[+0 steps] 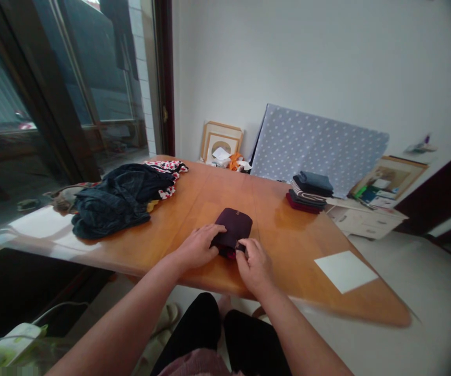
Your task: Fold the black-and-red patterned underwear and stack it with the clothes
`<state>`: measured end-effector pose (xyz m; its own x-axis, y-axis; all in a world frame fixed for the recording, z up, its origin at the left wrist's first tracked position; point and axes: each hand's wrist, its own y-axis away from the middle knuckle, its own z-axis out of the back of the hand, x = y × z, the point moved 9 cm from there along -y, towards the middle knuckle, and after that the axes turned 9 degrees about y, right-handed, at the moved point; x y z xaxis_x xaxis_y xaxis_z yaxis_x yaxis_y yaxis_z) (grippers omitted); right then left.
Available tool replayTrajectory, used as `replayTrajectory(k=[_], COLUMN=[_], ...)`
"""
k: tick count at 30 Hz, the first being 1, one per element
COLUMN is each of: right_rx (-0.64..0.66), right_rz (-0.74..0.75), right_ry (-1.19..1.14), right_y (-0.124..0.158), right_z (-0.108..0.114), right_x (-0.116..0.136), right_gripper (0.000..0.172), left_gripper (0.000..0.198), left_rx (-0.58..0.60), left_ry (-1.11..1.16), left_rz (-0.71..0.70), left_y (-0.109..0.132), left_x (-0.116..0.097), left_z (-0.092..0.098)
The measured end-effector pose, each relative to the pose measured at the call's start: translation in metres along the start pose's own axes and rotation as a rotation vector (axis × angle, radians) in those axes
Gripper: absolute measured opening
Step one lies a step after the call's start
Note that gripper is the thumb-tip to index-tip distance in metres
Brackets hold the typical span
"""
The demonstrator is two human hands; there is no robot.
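Note:
A small folded dark maroon garment (pixel 234 225) lies on the wooden table (pixel 284 240) near its front edge. My left hand (pixel 198 245) rests on the garment's left side, fingers stretched flat along its edge. My right hand (pixel 253 263) sits at the garment's near right corner, with fingers curled and pinching the fabric edge.
A heap of dark unfolded clothes (pixel 119 198) with a red-and-white patterned piece lies at the table's left. A stack of folded clothes (pixel 310 192) sits at the far right. A white sheet (pixel 345 270) lies near the right front. A dotted board (pixel 319 146) and picture frames (pixel 221 140) lean on the wall.

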<state>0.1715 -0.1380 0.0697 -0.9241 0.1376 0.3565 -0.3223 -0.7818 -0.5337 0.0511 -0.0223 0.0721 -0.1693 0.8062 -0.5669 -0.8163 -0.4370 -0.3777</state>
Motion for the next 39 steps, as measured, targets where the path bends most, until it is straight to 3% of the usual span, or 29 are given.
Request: replayTrajectory(k=[6,12,17,24,29,35,39], right_rx=[0.009,0.021,0.016,0.088,0.121,0.123,0.097], right_rz=[0.013,0.007,-0.038,0.027,0.05,0.066,0.094], right_ry=[0.0,0.05,0.233,0.412,0.421,0.382,0.335], right_y=[-0.002,-0.004,-0.007,-0.019,-0.015,-0.003,0.005], right_z=[0.0,-0.004,-0.007,-0.009,-0.01,-0.014,-0.013], right_x=[0.0,0.002,0.009,0.026,0.028,0.02,0.019], right_gripper=[0.024,0.023,0.037,0.024,0.023,0.038,0.047], left_gripper=[0.053,0.039,0.046,0.061,0.066,0.073,0.066], left_rx=[-0.083,-0.092,-0.073,-0.037,0.006,0.152,0.115], left_ry=[-0.094,-0.115,-0.098,-0.073,-0.061,0.042,0.033], left_rz=[0.009,0.032,0.037,0.066,0.081,0.053,0.047], left_y=[-0.002,-0.009,-0.01,-0.007,-0.004,0.005,0.006], left_x=[-0.013,-0.008,-0.001,0.012,0.018,0.017,0.019], left_z=[-0.001,-0.004,-0.004,-0.004,-0.005,-0.005,-0.005])
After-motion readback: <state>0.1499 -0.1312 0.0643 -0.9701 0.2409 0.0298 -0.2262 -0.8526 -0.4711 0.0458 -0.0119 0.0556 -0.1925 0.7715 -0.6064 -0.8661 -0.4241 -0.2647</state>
